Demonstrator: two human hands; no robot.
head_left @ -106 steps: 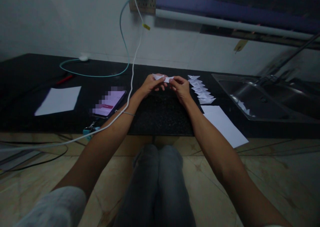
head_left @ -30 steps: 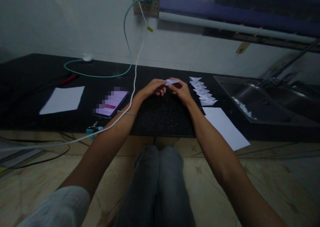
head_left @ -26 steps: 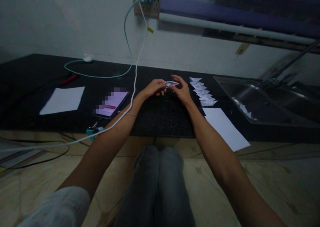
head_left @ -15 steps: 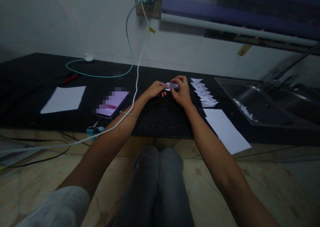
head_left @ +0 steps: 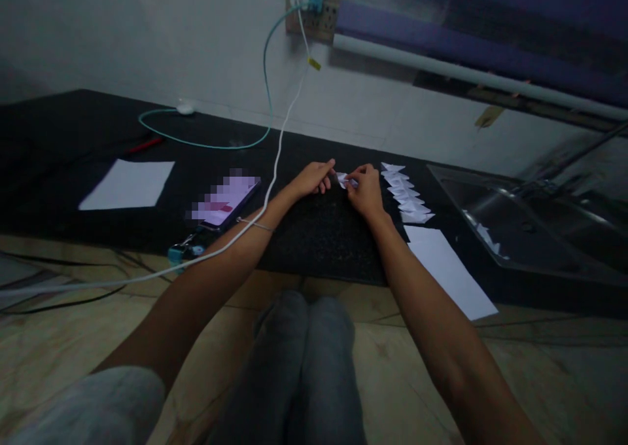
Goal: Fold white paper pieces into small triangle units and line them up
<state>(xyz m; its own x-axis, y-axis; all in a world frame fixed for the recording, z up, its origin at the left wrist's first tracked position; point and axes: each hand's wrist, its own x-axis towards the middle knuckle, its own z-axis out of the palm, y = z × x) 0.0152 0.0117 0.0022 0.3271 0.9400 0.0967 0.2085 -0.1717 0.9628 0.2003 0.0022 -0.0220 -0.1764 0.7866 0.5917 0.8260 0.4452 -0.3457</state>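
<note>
Between my hands, above the black counter, is a small white paper boat point(head_left: 342, 179), partly covered by fingers. My right hand point(head_left: 367, 192) pinches its right side between thumb and fingers. Just to its left is my left hand point(head_left: 313, 178), thumb stretched out and fingers loosely bent, apart from the paper. Several similar folded paper boats point(head_left: 403, 193) stand in an overlapping row to the right of my right hand. Below that row, white paper sheets point(head_left: 449, 271) lie by my right forearm and jut past the counter's front edge.
On the left of the black counter point(head_left: 314, 242) are a white sheet point(head_left: 130, 184) and a lit phone point(head_left: 230, 203). A white cable point(head_left: 279, 150) crosses my left forearm. A metal sink point(head_left: 534, 235) at right has white paper pieces point(head_left: 488, 239) at its edge.
My left hand has let go of the paper boat and moved slightly away from it. The boat stays in my right hand. The whole view has tilted and shifted a little.
</note>
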